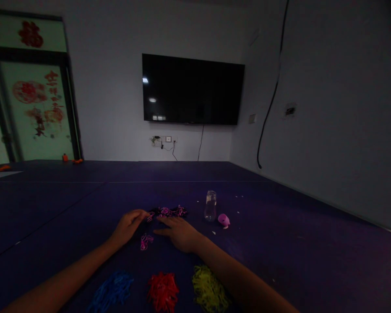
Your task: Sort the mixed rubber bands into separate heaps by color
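Note:
A loose pile of pink and dark strands [167, 211] lies on the dark purple table. At its left end is my left hand [129, 224], its fingers together on strands at the pile's edge. My right hand [179, 232] rests just in front of the pile, palm down with fingers spread. A small pink tangle [146, 241] sits between and below the hands. Nearer to me are a blue bundle [112, 291], a red bundle [163, 291] and a yellow-green bundle [209, 289], the last beside my right forearm.
Right of the hands stand a clear glass bottle [210, 206] and a pink cap-like piece [224, 220], with white scraps around them. Small orange objects [65, 158] lie at the far left edge. A wall borders the table [280, 243] on the right.

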`<state>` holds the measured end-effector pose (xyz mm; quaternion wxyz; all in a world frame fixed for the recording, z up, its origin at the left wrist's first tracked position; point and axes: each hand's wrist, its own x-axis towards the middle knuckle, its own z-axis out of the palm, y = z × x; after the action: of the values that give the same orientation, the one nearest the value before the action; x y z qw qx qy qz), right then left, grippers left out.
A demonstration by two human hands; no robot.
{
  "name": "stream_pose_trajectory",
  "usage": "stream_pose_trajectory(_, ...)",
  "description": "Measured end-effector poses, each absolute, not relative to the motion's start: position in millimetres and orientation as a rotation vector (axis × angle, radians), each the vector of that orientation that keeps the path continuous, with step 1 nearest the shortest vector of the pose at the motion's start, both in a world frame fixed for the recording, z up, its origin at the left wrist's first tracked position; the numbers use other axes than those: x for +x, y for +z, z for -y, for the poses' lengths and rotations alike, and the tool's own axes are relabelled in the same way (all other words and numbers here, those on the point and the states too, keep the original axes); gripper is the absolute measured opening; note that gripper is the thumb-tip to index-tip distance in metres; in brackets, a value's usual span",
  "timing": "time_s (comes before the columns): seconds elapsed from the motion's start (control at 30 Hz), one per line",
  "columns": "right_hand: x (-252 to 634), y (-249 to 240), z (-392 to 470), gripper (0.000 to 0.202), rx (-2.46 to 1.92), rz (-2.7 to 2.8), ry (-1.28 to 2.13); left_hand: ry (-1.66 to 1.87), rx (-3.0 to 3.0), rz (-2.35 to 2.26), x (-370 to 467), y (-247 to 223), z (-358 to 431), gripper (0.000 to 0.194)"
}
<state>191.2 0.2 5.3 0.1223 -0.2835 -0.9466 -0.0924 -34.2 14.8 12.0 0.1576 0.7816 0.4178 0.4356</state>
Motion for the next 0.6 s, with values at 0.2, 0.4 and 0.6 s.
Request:
stream_pose_trajectory(0.2,191.3,3.2,-1.0,0.045,-0.887,2.691,-0.223,1.146,2.476,-1.222,-33.4,6.1,-23.1,0.027)
stream_pose_trajectory(0.4,191.5,2.4,-1.7,0.042,-0.921,2.657,-0.181,1.148,2.455,-1.34,-33.6,9.6,-20.0,0.031)
stream_pose_trajectory(0.6,190.4,2.5,-0.7,0.04,-0.956,2.629,-0.172,1.072,2.306,-1.393,-32.5,11.3,-15.3,0.033)
